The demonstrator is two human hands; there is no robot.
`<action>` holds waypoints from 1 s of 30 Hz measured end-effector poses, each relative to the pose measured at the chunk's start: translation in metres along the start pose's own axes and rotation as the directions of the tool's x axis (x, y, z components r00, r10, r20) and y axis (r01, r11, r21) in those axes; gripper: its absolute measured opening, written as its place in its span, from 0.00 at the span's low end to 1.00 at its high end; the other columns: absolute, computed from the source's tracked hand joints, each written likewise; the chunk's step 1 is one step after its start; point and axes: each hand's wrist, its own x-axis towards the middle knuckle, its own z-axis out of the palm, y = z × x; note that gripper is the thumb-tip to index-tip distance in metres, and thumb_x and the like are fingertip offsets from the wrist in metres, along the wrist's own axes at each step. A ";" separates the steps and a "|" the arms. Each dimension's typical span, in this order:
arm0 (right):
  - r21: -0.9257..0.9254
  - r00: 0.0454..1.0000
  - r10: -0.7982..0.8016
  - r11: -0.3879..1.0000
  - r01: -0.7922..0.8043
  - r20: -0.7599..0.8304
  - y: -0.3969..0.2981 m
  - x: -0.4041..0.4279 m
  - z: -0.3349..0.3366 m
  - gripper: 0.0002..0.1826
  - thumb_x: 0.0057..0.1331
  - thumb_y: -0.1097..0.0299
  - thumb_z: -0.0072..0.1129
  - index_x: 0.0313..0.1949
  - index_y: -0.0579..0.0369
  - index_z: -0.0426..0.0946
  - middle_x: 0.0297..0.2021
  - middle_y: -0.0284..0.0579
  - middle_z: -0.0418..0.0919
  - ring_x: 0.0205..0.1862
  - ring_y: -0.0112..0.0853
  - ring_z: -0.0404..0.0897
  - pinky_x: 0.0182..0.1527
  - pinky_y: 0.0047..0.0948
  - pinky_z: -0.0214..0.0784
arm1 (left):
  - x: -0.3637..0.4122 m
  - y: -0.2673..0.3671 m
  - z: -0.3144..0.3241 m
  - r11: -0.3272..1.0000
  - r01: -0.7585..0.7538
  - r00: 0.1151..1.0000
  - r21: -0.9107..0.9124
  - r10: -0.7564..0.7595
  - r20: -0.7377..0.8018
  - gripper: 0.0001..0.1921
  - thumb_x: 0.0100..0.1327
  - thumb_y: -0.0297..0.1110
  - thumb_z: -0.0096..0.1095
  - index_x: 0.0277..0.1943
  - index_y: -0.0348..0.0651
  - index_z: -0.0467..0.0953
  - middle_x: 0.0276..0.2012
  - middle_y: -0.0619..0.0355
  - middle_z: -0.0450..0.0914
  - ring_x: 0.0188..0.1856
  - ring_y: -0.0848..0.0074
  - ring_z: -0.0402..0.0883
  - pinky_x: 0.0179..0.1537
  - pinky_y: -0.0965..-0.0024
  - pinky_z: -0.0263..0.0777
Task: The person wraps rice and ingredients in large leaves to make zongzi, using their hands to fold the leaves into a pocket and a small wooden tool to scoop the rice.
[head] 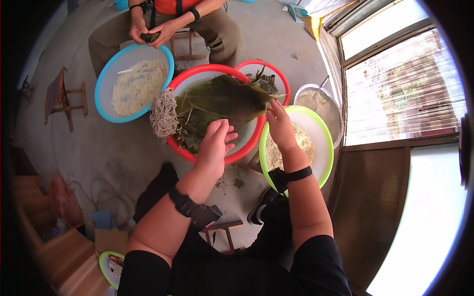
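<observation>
A red-rimmed basin with water and several long green leaves stands before me. My right hand pinches the pointed end of a broad, dark green leaf, which stretches leftward over the basin and looks slightly blurred. Below that leaf, at the basin's near side, my left hand is held with its fingers apart and nothing in it. More wet leaves lie in the basin under the raised one. A bundle of pale string hangs over the basin's left rim.
Beneath my right forearm stands a green-rimmed basin of grain. Across from me, a seated person's hands hold a small leaf-wrapped bundle above a blue-rimmed basin of grain. Behind are another red-rimmed basin and a metal strainer. A folding stool stands left.
</observation>
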 end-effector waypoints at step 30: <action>-0.762 0.895 -0.443 0.561 0.324 0.054 -0.018 0.003 -0.012 0.19 0.63 0.78 0.55 0.54 0.56 0.82 0.63 0.49 0.76 0.63 0.49 0.73 0.61 0.43 0.71 | 0.025 -0.021 0.026 0.997 0.014 1.000 0.078 -0.016 0.025 0.19 0.78 0.49 0.52 0.60 0.46 0.71 0.52 0.59 0.75 0.52 0.75 0.76 0.51 0.68 0.67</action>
